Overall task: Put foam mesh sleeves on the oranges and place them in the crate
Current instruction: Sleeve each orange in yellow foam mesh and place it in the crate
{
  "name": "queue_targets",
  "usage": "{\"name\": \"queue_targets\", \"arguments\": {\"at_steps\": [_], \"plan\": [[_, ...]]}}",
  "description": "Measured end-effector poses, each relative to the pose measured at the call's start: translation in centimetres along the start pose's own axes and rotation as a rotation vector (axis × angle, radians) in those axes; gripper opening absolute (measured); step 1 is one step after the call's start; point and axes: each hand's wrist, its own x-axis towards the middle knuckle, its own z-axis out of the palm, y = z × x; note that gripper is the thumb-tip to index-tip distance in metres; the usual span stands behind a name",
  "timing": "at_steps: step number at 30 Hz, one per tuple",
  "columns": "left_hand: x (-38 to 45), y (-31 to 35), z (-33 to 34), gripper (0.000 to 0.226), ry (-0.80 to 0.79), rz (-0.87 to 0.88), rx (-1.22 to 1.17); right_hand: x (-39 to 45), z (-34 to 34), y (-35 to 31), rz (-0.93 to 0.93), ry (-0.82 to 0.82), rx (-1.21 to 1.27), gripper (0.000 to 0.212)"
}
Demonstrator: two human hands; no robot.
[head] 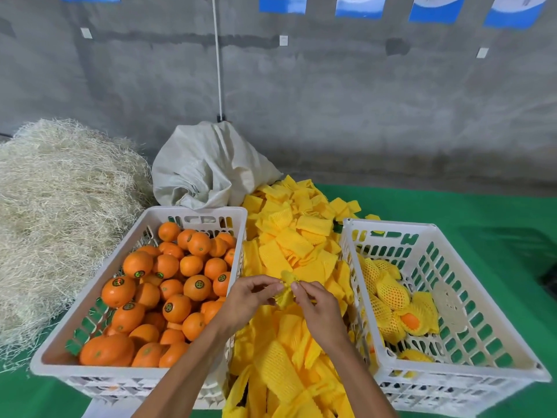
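left hand (251, 298) and right hand (316, 306): close together, both pinching one foam mesh sleeve (286, 289) | sleeve: stands up-and-down between them | bare oranges (168, 285): just left, left hand nearer | crate (452, 312): right

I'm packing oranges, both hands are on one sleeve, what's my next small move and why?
Probably spread the foam sleeve open: left hand and right hand pinch it flat, no orange is held, and bare oranges wait in the left crate.
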Motion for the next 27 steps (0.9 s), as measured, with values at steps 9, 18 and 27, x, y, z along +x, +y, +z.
{"name": "queue_targets", "arguments": {"at_steps": [9,18,27], "plan": [[0.4,-1.9,0.2,0.033,-0.036,0.025,0.345,-0.3,1.8,-0.6,0.110,0.158,0.008,0.011],[0.1,-0.5,-0.4,0.048,-0.012,0.033,0.357,0.0,2.7,-0.8,0.430,0.239,0.843,0.025],[0.6,1.9,-0.6,0.042,-0.020,-0.356,-0.195,-0.4,2.1,-0.7,0.558,-0.034,1.207,0.038]]}}
